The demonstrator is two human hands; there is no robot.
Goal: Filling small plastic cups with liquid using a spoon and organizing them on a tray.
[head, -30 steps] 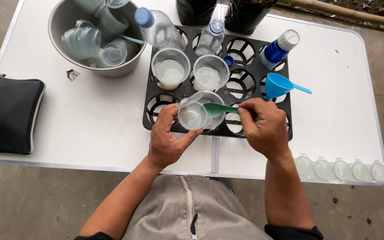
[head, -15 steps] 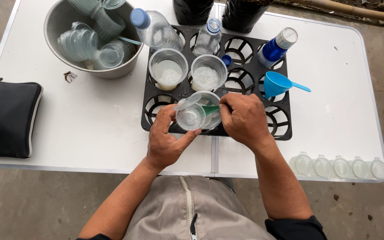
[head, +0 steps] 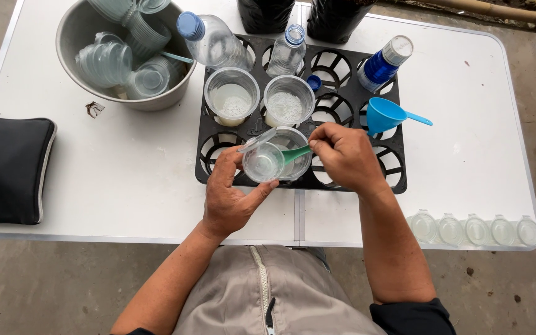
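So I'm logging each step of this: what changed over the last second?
The right hand slid left along the green spoon, pushing it into the small clear cup. The left hand still holds that cup over the black tray; the blue funnel and bottles stayed put.

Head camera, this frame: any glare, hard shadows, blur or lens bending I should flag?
Head view: soft, even daylight, only faint shadows under the metal bowl; the white table is bright but not blown out; both hands, left and right, and the small clear cup look sharp; table edges bow slightly, a wide-lens effect.
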